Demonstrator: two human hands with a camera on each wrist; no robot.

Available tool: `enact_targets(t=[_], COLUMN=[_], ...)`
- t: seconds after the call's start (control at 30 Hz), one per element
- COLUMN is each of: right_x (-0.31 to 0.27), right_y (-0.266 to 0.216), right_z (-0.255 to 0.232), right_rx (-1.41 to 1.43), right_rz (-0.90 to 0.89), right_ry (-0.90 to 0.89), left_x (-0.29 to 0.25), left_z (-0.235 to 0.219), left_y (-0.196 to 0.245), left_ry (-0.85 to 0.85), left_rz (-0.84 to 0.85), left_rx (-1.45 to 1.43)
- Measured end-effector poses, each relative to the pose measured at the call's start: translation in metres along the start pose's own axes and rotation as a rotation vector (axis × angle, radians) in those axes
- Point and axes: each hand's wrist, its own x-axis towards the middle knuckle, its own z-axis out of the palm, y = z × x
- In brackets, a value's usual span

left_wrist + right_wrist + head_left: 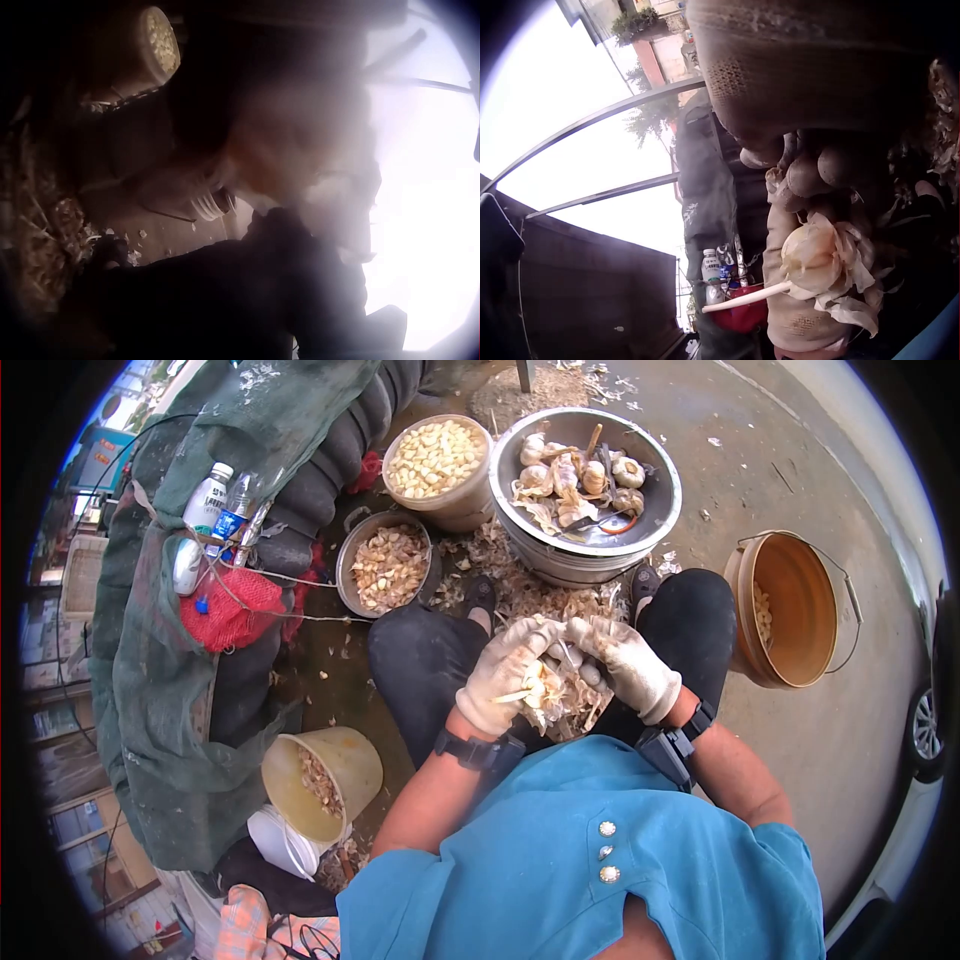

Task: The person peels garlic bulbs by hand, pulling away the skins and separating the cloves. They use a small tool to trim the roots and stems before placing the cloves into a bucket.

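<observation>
Whitish gloves cover both hands, which meet above the lap. A partly peeled garlic bulb with a long pale stem lies in the left hand, whose fingers curl round it. The right hand has its grey-tipped fingers curled against the bulb's upper side, its thumb side touching the left hand. Loose papery skin hangs between and below the hands. What lies inside the right fingers is mostly hidden. The left wrist view is dark and hazy, so its hand detail is unclear.
Ahead stand a metal basin of garlic bulbs, a tub of peeled cloves and a pot of cloves. An orange bucket is at right, a tipped cream bucket at left. Skins litter the ground.
</observation>
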Motion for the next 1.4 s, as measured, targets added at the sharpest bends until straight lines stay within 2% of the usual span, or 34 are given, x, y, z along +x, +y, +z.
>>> enact_targets(t=[0.07,0.1,0.13,0.2,0.23,0.33,0.37,0.43,0.47,0.5,0.53,0.6,0.63,0.67,0.7,0.73,0.8,0.83,0.87,0.93,1.0,1.07,1.1,1.27,1.4], right_x=[0.003,0.003,0.007,0.013,0.011,0.017,0.018,0.018,0.02,0.023,0.024,0.026,0.027,0.029,0.03,0.031,0.032,0.028,0.029,0.029,0.034,0.036,0.04,0.041,0.043], right_y=[-0.002,-0.006,-0.003,0.003,-0.003,-0.003,-0.004,-0.01,-0.009,-0.005,-0.003,-0.003,-0.002,-0.002,-0.004,-0.006,-0.009,-0.021,-0.026,-0.035,-0.037,-0.043,-0.041,-0.054,-0.048], right_z=[-0.001,0.001,-0.004,-0.01,-0.009,-0.013,-0.014,-0.014,-0.015,-0.016,-0.017,-0.017,-0.018,-0.018,-0.019,-0.019,-0.016,-0.011,-0.01,-0.013,-0.018,-0.019,-0.022,-0.008,-0.009], right_rx=[-0.179,-0.178,-0.202,-0.177,-0.149,-0.125,-0.125,0.066,0.065,0.127,0.187,0.178,0.061,-0.055,-0.079,-0.08,-0.135,-0.181,-0.164,-0.14,-0.184,-0.338,-0.461,-0.469,-0.516], right_rz=[-0.016,-0.02,-0.006,-0.008,0.005,0.031,0.027,0.094,0.09,0.098,0.106,0.079,0.067,0.055,0.073,0.076,0.108,0.125,0.12,0.11,0.089,0.067,-0.005,0.057,0.003], right_ry=[0.012,0.033,0.059,0.054,0.051,0.024,0.027,0.003,0.003,-0.008,-0.021,0.0,0.045,0.09,0.09,0.089,0.108,0.12,0.128,0.151,0.144,0.148,0.171,0.239,0.218], left_x=[0.004,0.005,0.008,0.01,0.016,0.02,0.022,0.028,0.03,0.029,0.031,0.039,0.04,0.039,0.039,0.041,0.046,0.045,0.049,0.048,0.047,0.046,0.046,0.047,0.046], left_z=[0.003,0.008,0.006,0.004,0.004,0.005,0.004,0.0,-0.002,-0.005,-0.008,-0.017,-0.012,-0.008,-0.003,-0.001,0.001,0.001,-0.003,0.001,0.004,0.006,0.005,-0.001,0.0], left_y=[0.005,0.007,0.009,0.011,0.01,0.012,0.01,0.003,0.002,0.002,0.0,-0.005,-0.002,0.002,0.006,0.01,0.017,0.02,0.024,0.028,0.033,0.036,0.038,0.038,0.032], left_ry=[-0.009,-0.004,-0.017,0.013,0.031,0.011,0.007,0.027,0.036,0.079,0.077,0.032,0.032,0.072,0.113,0.115,0.082,0.068,0.102,0.126,0.14,0.152,0.173,0.169,0.167], left_rz=[0.02,0.052,-0.028,-0.033,0.012,0.077,0.078,0.064,0.056,-0.033,-0.033,-0.055,-0.055,0.014,0.082,0.083,0.083,0.132,0.057,0.095,0.095,0.093,0.059,0.013,0.037], left_rx=[0.219,0.321,0.214,0.465,0.594,0.709,0.71,0.467,0.346,0.248,0.248,0.052,0.05,0.061,0.071,0.069,-0.147,0.08,0.054,0.144,0.134,0.123,0.162,0.233,0.159])
